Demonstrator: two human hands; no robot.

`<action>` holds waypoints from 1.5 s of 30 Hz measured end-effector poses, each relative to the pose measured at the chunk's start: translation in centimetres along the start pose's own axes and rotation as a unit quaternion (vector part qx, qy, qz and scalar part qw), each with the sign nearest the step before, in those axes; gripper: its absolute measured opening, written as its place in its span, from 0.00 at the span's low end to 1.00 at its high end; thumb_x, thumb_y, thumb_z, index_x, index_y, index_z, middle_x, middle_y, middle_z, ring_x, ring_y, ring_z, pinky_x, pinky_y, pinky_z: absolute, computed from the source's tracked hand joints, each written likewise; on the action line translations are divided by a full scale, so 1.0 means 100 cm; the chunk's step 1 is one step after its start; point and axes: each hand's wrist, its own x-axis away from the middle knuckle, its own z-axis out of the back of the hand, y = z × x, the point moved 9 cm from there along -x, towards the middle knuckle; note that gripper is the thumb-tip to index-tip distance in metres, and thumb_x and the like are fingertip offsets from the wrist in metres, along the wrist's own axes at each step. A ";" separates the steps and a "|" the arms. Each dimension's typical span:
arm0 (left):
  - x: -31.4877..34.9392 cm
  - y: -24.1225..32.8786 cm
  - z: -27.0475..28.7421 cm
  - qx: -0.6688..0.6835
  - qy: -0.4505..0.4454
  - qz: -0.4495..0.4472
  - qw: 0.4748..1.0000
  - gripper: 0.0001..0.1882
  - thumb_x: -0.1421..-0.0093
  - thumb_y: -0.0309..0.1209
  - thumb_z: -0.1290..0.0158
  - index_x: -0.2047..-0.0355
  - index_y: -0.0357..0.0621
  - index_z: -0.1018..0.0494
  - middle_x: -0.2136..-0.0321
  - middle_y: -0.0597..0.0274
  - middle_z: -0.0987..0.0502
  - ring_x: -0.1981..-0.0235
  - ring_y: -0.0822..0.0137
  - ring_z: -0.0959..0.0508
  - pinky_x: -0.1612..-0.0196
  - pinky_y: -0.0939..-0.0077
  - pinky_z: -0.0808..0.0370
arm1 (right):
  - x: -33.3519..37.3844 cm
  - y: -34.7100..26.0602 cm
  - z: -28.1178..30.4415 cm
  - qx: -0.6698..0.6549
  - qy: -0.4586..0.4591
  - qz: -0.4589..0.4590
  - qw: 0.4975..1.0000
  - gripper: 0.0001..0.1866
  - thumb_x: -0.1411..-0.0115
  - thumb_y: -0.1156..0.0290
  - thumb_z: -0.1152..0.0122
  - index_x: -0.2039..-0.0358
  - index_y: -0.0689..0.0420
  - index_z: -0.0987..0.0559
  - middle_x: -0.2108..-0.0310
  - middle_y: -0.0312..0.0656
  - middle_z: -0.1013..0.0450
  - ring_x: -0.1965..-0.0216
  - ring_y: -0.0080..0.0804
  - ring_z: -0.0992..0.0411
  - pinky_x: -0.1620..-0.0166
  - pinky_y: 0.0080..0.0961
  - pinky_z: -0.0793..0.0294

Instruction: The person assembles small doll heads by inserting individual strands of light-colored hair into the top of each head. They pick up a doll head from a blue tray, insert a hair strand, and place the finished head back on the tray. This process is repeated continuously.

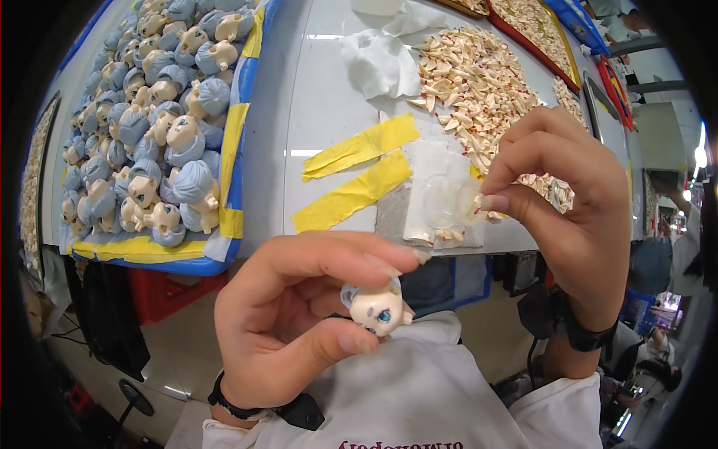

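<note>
Between the thumb and fingers of my left hand (273,322) is a small doll head (378,310) with a pale face, blue eyes and light blue hair, held above my lap at the table's near edge. My right hand (565,179) pinches a tiny cream piece with a red tip (478,202), partly hidden by the fingertips. Those fingertips are at the edge of a clear round film or shallow dish (443,200) on a white pad (419,213). Beyond them spreads a heap of similar pointed cream pieces (479,82), many tipped red.
On the left, a blue tray (238,150) edged with yellow tape is filled with similar doll heads. Yellow tape strips (351,202) and crumpled white tissue (380,63) lie mid-table. Farther right are a red-rimmed tray (527,45) of small pieces and a person (658,367).
</note>
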 end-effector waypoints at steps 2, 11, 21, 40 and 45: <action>-0.001 -0.001 0.000 0.004 -0.013 -0.007 1.000 0.24 0.52 0.36 0.39 0.62 0.36 0.38 0.65 0.46 0.30 0.75 0.66 0.24 0.81 0.86 0.28 | -0.002 -0.006 0.001 0.040 -0.007 0.015 0.999 0.08 0.66 0.84 0.41 0.82 0.62 0.28 0.77 0.39 0.33 0.73 0.30 0.34 0.68 0.22 0.38; -0.004 0.002 -0.019 0.018 -0.067 -0.025 0.997 0.21 0.49 0.27 0.43 0.58 0.34 0.39 0.62 0.44 0.32 0.72 0.63 0.24 0.75 0.83 0.27 | -0.002 -0.018 0.003 0.035 0.054 0.022 0.998 0.09 0.67 0.86 0.42 0.81 0.62 0.28 0.78 0.40 0.34 0.73 0.30 0.35 0.69 0.22 0.39; -0.004 0.014 -0.028 -0.127 -0.157 -0.132 0.970 0.15 0.51 0.23 0.43 0.64 0.33 0.34 0.62 0.43 0.30 0.67 0.63 0.24 0.66 0.75 0.25 | 0.042 -0.019 -0.005 -0.270 -0.010 -0.027 0.963 0.14 0.59 0.74 0.30 0.76 0.55 0.29 0.74 0.38 0.37 0.73 0.21 0.38 0.70 0.11 0.40; 0.008 0.026 -0.042 -0.316 -0.144 -0.205 0.915 0.18 0.57 0.23 0.39 0.65 0.32 0.29 0.67 0.47 0.27 0.63 0.61 0.26 0.59 0.76 0.29 | 0.059 -0.014 -0.031 -0.310 0.051 -0.037 0.949 0.09 0.55 0.80 0.36 0.74 0.59 0.28 0.74 0.41 0.36 0.73 0.22 0.38 0.69 0.14 0.39; 0.017 0.033 -0.057 -0.390 -0.107 -0.275 0.872 0.19 0.61 0.23 0.36 0.67 0.34 0.28 0.67 0.47 0.27 0.68 0.62 0.24 0.66 0.79 0.27 | 0.058 -0.037 -0.012 -0.093 0.094 0.094 0.987 0.11 0.58 0.84 0.40 0.74 0.55 0.29 0.76 0.38 0.35 0.76 0.26 0.40 0.73 0.20 0.42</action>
